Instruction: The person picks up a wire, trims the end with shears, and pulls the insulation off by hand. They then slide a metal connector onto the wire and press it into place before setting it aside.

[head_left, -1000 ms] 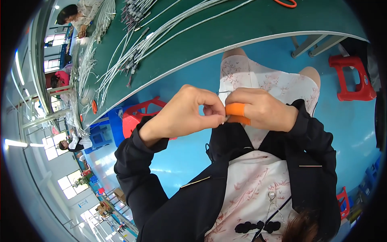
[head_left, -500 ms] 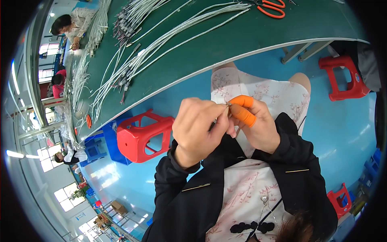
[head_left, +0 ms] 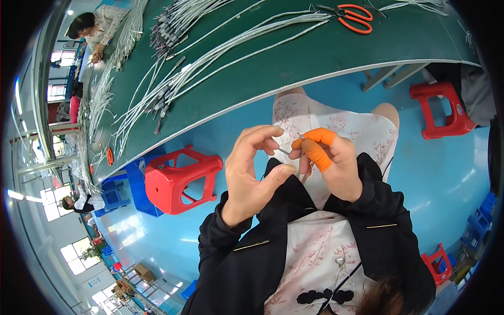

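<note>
Above my lap, my right hand (head_left: 336, 163) pinches a thin wire end (head_left: 300, 137) between its thumb and forefinger, both covered by orange finger cots (head_left: 318, 149). A short stretch of grey cable (head_left: 283, 151) shows between the two hands; its remaining length is hidden. My left hand (head_left: 254, 176) is just to the left, thumb and curled fingers spread apart, with its fingertips close to the cable. Whether those fingertips touch the cable, I cannot make out.
Ahead is a green worktable (head_left: 252, 79) with bundled white cables (head_left: 210, 52) and orange-handled scissors (head_left: 354, 18). Red stools stand left (head_left: 181, 178) and right (head_left: 441, 110), beside a blue bin (head_left: 137, 184). Another person (head_left: 102, 29) sits at the far left.
My left hand has opened from its pinch at the wire and drawn its thumb away. My right hand keeps its pinch in nearly the same place. The view has shifted slightly.
</note>
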The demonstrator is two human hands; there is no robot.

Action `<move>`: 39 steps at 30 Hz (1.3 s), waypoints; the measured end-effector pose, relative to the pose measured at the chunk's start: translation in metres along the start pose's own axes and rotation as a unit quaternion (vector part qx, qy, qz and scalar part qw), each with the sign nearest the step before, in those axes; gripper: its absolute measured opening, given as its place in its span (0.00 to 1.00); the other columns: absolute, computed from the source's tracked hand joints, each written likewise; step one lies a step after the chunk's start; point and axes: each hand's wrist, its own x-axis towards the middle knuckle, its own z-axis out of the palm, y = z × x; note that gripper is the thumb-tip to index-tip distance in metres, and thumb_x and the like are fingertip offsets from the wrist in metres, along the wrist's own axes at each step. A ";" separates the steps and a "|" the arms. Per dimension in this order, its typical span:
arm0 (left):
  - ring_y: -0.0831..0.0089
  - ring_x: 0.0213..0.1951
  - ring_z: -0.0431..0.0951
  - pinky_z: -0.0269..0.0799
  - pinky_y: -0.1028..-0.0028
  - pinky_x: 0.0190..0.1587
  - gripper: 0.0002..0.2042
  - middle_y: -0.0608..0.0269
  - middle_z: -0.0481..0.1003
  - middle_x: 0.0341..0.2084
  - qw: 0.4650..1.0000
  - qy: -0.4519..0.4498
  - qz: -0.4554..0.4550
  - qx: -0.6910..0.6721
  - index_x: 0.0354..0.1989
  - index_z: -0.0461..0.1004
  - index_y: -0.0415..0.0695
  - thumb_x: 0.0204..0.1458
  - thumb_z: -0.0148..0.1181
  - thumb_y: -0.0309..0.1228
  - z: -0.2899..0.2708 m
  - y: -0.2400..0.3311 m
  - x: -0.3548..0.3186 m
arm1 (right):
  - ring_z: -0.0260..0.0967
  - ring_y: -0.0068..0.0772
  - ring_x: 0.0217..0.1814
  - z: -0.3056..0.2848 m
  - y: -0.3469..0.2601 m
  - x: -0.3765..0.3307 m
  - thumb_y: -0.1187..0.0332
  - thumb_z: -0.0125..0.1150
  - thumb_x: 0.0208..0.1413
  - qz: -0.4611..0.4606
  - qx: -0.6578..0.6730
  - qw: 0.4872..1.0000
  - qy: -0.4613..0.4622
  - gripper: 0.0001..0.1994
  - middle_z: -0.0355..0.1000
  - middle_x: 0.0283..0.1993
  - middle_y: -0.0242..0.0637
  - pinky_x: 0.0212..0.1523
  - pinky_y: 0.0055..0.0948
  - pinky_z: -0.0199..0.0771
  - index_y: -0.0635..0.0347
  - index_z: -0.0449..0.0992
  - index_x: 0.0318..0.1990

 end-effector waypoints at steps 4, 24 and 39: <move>0.67 0.30 0.73 0.69 0.75 0.36 0.08 0.60 0.75 0.28 0.999 -0.041 0.016 -0.002 0.32 0.75 0.37 0.42 0.63 0.17 0.002 -0.005 0.001 | 0.67 0.21 0.22 0.003 -0.002 -0.001 0.74 0.48 0.60 -0.093 -0.150 0.984 -0.014 0.07 0.72 0.25 0.36 0.23 0.18 0.68 0.69 0.71 0.38; 0.68 0.30 0.73 0.68 0.73 0.35 0.12 0.60 0.76 0.30 0.997 0.072 0.020 -0.012 0.36 0.74 0.38 0.40 0.63 0.19 0.020 -0.003 0.000 | 0.66 0.19 0.22 -0.002 -0.003 0.004 0.76 0.48 0.59 -0.078 -0.114 0.989 0.052 0.07 0.71 0.27 0.35 0.24 0.19 0.68 0.71 0.71 0.38; 0.68 0.29 0.73 0.65 0.72 0.34 0.10 0.64 0.75 0.28 0.882 0.113 0.288 0.356 0.28 0.74 0.41 0.34 0.64 0.20 0.019 -0.020 0.007 | 0.65 0.18 0.21 0.004 -0.005 0.007 0.80 0.56 0.53 -0.053 -0.141 0.986 0.065 0.08 0.73 0.27 0.35 0.22 0.16 0.66 0.69 0.68 0.40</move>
